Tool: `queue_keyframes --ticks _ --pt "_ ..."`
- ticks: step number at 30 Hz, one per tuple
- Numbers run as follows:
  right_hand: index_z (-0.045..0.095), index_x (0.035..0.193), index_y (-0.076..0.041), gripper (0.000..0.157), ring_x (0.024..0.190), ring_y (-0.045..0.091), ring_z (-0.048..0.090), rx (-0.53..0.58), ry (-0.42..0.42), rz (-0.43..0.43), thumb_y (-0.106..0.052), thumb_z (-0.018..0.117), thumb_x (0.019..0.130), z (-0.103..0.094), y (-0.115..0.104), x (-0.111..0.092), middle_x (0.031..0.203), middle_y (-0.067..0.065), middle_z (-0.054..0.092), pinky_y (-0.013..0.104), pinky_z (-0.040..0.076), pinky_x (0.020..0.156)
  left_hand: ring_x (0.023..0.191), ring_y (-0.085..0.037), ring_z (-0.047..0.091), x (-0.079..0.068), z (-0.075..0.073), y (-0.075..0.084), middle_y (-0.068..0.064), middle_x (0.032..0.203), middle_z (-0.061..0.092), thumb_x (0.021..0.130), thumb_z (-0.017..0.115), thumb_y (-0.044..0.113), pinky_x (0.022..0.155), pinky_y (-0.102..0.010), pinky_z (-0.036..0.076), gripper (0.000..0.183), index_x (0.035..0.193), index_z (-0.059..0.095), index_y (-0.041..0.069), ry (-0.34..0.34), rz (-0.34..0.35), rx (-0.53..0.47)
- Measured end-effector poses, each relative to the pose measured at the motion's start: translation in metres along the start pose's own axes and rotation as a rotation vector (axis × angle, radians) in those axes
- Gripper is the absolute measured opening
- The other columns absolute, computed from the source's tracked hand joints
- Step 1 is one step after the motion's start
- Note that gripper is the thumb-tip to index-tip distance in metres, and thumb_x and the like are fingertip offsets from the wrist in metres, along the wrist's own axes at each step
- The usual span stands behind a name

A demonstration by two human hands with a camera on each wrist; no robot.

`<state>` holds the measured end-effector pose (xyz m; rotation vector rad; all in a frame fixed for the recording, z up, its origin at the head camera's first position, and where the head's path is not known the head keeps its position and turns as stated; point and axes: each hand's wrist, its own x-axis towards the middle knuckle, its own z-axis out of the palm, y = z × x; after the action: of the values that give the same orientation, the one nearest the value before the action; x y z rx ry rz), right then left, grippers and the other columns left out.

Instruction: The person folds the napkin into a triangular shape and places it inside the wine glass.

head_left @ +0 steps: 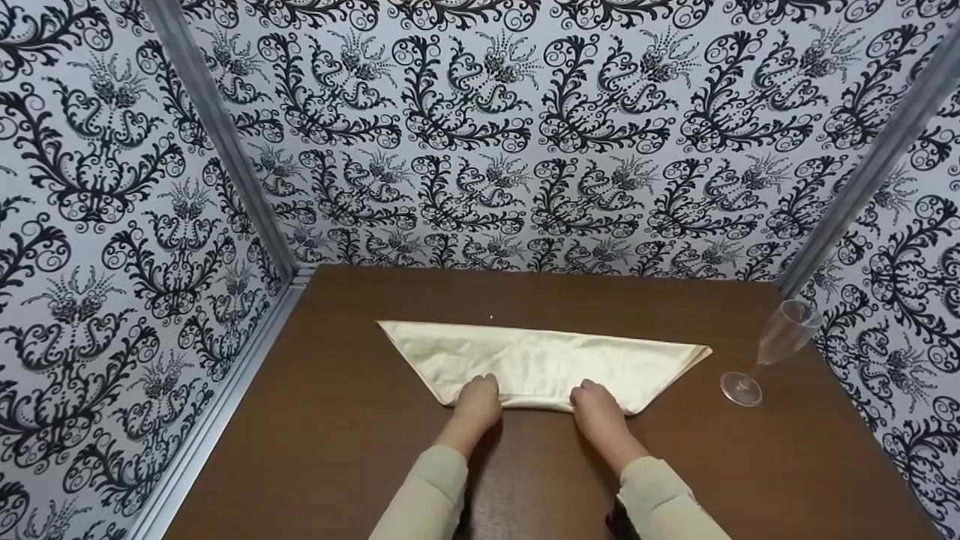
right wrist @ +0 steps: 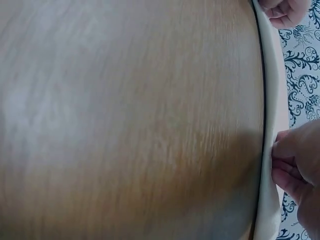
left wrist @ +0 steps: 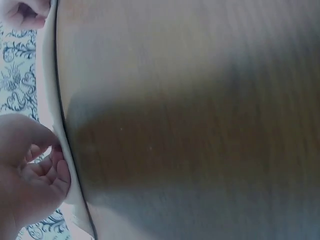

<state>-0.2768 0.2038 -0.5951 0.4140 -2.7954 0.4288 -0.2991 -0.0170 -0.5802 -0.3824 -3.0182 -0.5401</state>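
A cream, satiny cloth napkin (head_left: 540, 360) lies folded on the brown table, long side at the back and short folded edge toward me. My left hand (head_left: 478, 401) pinches that near edge close to its left end, fingers curled. Close to the right end, my right hand (head_left: 600, 412) holds the same edge between thumb and fingers. In the left wrist view the left hand (left wrist: 32, 175) grips the napkin's rolled edge (left wrist: 47, 85). From the right wrist, my right hand (right wrist: 302, 160) shows thumb and fingertips against the edge (right wrist: 272, 90).
An empty stemmed glass (head_left: 784, 334) stands at the right of the table, beyond the napkin's right corner. Walls with black scroll patterns (head_left: 495, 135) enclose the table (head_left: 337, 450) at the back and both sides, with a metal rail (head_left: 217, 420) along the left edge.
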Motion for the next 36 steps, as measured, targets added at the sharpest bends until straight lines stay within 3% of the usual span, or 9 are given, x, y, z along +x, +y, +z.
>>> queue_keyframes --ticks 3,8,17,24,36 --pt "0.055 0.065 -0.008 0.025 0.061 0.024 0.049 0.019 -0.033 0.042 -0.008 0.069 0.086 -0.002 -0.004 0.001 0.067 0.004 0.044 0.040 0.045 0.058 0.077 -0.036 0.060 0.004 0.000 0.000 -0.016 0.080 0.055 0.094 0.065 0.022 0.070 -0.047 0.051 0.024 0.088 0.057 0.000 -0.045 -0.048 -0.106" --pt "0.054 0.066 -0.008 0.033 0.061 0.025 0.049 0.023 -0.052 0.107 -0.027 0.074 0.086 0.001 -0.009 0.003 0.067 0.005 0.045 0.042 0.045 0.059 0.080 -0.038 0.061 0.008 0.006 0.002 -0.018 0.083 0.058 0.088 0.071 0.041 0.071 -0.047 0.051 0.044 0.089 0.058 0.000 -0.033 -0.111 -0.099" --pt "0.059 0.074 -0.004 0.036 0.069 0.032 0.054 -0.017 -0.092 0.181 -0.034 0.076 0.084 0.002 -0.016 0.008 0.073 0.010 0.050 0.047 0.047 0.064 0.092 -0.040 0.061 0.011 0.007 0.005 -0.022 0.096 0.062 0.082 0.076 0.044 0.081 -0.047 0.050 0.055 0.103 0.061 -0.004 -0.074 -0.162 -0.075" --pt "0.065 0.084 0.000 0.046 0.078 0.037 0.058 -0.030 -0.124 0.253 -0.046 0.072 0.084 0.006 -0.021 0.011 0.081 0.016 0.055 0.049 0.051 0.070 0.094 -0.038 0.061 0.014 0.014 0.011 -0.020 0.099 0.062 0.077 0.072 0.059 0.076 -0.046 0.052 0.070 0.109 0.063 -0.003 -0.037 -0.220 -0.013" --pt "0.064 0.078 -0.002 0.059 0.077 0.037 0.058 -0.048 -0.100 0.326 -0.060 0.071 0.078 0.011 -0.029 0.017 0.080 0.015 0.054 0.051 0.051 0.065 0.096 -0.036 0.060 0.013 0.017 0.018 -0.018 0.101 0.061 0.072 0.069 0.069 0.074 -0.048 0.051 0.077 0.109 0.064 0.001 -0.022 -0.285 0.022"
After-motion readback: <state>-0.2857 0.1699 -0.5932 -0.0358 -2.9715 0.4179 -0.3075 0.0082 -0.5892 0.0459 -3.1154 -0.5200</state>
